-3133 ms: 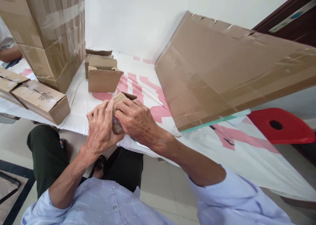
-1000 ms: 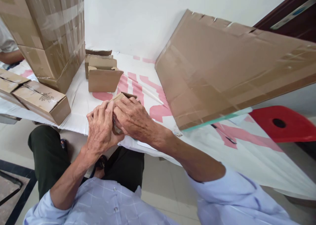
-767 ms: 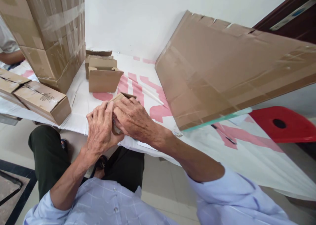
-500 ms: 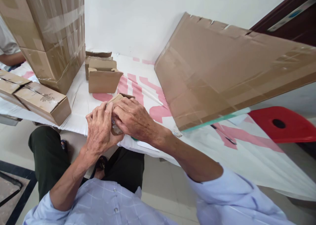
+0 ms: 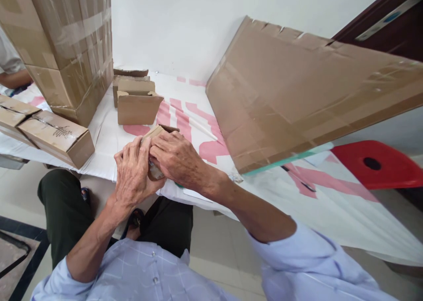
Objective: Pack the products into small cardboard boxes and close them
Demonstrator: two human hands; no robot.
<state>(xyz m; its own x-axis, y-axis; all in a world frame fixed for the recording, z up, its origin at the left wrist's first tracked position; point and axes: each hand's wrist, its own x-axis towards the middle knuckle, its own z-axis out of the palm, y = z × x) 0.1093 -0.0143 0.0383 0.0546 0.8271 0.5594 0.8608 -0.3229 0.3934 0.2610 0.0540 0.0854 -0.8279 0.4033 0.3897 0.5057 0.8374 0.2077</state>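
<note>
A small cardboard box (image 5: 154, 131) sits at the front edge of the cloth-covered table, mostly hidden beneath both hands. My left hand (image 5: 132, 171) is wrapped round its left side with bent fingers. Over the top and right side, my right hand (image 5: 176, 157) grips the box, fingers curled into its opening. Something clear and shiny (image 5: 154, 171) shows between the hands; I cannot make out what it is. Behind them stands an open cardboard box (image 5: 139, 110) with raised flaps, and another open one is behind that.
Taped cartons (image 5: 71, 54) are stacked at the back left, with closed small boxes (image 5: 56, 135) in front. A large cardboard sheet (image 5: 297, 98) leans at the right, near a red stool (image 5: 380, 164). A co-worker's arm (image 5: 15, 78) shows at far left.
Hardly anything differs. Both hands stay on the small box in nearly the same grip, and the whole view has shifted very slightly.
</note>
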